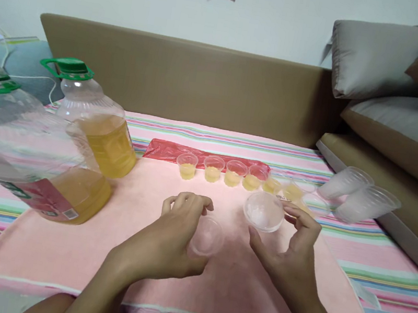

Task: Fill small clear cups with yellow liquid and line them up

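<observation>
My left hand (pixel 175 241) curves around the left side of a clear plastic cup (pixel 207 236) on the pink cloth (pixel 97 260). Its thumb and fingers are apart, with narrow gaps to the rim. Between thumb and fingers, my right hand (pixel 293 249) grips another plastic cup (pixel 263 212), tilted so its round mouth faces me. It looks whitish inside; whether more cups are nested in it I cannot tell. Beyond the hands runs a row of several small cups, among them one cup (pixel 187 168) at the left end, each with some yellow liquid.
Two big green-capped bottles of yellow liquid, a near bottle (pixel 83 200) and a far bottle (pixel 111 144), stand at left. A red plastic bag (pixel 162 150) lies behind the cups. Two stacks of cups (pixel 363 205) lie at right, near cushions (pixel 378 61). A brown board (pixel 189 79) closes the back.
</observation>
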### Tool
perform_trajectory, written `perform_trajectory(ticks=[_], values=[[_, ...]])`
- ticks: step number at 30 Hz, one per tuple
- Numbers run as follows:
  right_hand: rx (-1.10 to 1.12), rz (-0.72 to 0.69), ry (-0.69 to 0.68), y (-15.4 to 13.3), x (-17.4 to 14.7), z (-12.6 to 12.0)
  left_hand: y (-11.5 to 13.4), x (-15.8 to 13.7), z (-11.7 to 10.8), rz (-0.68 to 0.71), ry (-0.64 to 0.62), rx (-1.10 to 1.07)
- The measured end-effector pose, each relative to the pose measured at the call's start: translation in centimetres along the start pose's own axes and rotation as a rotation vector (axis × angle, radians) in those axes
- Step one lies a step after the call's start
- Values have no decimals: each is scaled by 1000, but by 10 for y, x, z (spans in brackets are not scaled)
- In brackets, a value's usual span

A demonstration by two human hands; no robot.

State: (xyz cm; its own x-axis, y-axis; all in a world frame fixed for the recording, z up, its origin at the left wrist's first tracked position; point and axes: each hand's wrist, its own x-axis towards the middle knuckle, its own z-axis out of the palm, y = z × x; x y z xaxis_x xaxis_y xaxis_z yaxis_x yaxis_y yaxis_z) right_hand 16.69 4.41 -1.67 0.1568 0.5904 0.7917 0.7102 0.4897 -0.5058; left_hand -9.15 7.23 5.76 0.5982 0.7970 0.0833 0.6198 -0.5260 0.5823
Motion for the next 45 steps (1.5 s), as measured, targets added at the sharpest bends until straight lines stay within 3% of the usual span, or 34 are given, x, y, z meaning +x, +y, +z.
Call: perform_trajectory(ticks=[12, 16, 20, 22, 24, 28, 35, 45], values=[[65, -36, 68, 3, 4, -3, -1, -1, -6, -77, -63, -49], [53, -176, 260, 12, 23, -21, -5, -2, -19, 57, 112, -141], [-134, -228, 473, 42, 41, -65, -1, -2, -28, 175, 258, -144], [-197, -114, 539, 64, 42, -89, 4, -3, -29, 219, 258, -129], [-279, 89, 580, 87, 37, -109, 11, -3, -27, 248, 224, -137], [-349, 373, 622, 128, 21, -134, 31, -2, -15, 282, 88, -203], [-410, 567, 577, 168, 1, -147, 62, 5, 22, 422, -203, -216], [-475, 650, 520, 196, -4, -148, 63, 5, 46, 461, -275, -186]])
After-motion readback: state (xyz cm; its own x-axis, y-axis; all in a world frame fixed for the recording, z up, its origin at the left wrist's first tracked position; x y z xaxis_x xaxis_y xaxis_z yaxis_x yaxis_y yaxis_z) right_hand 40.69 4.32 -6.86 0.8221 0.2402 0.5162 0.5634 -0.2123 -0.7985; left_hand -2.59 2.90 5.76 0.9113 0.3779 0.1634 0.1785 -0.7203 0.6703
